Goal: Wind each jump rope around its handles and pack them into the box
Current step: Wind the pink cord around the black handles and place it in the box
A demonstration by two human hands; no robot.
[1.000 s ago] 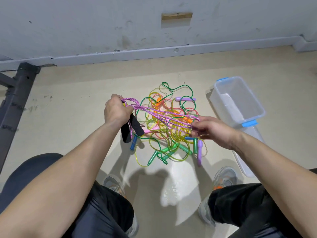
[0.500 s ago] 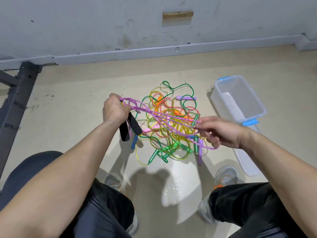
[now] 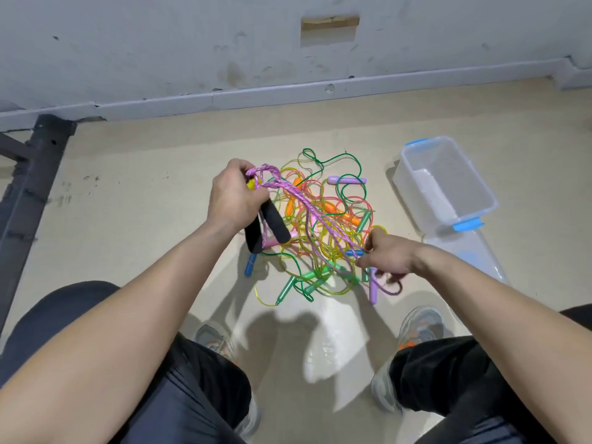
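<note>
My left hand (image 3: 235,195) grips the two black foam handles (image 3: 277,227) of a pink braided jump rope (image 3: 299,200), held above the floor. Several strands of that rope stretch down to the right into my right hand (image 3: 386,256), which pinches them low over the pile. A tangle of green, yellow, orange and red jump ropes (image 3: 320,248) lies on the floor beneath both hands. The clear plastic box (image 3: 480,193) with blue latches stands open at the right and holds no ropes.
The box's clear lid (image 3: 471,251) lies flat on the floor in front of the box. A dark metal frame (image 3: 28,193) stands at the far left. My knees and grey shoes (image 3: 419,328) sit just before the pile. A grey wall runs along the back.
My right hand has drawn the pink strands down and toward me, lower over the pile. My left hand has stayed in place, gripping the handles.
</note>
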